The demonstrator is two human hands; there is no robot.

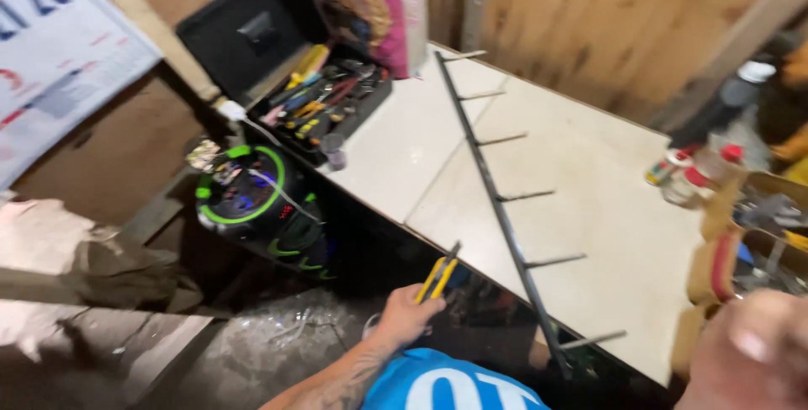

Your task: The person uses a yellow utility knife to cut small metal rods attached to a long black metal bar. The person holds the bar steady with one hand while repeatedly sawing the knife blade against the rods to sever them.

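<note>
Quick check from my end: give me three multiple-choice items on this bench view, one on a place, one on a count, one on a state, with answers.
1. Where does the toolbox sit?
A. bench's far left corner
B. floor
C. beside the bottles

2. How many prongs stick out of the metal bar?
A. two
B. six
C. ten

3. What is the left hand doing?
A. resting empty
B. gripping yellow-handled pliers
C. pressing the bar

Answers: 1 A, it sits open at that corner. 2 B, six show along the bar. 3 B, fingers wrap the handles.

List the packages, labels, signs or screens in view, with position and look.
Poster: upper left wall, white sheet, blue and red print.
Bag: top centre, behind the open toolbox, pink and white plastic.
Bottles: right table edge, small, white with red caps, coloured labels.
</note>
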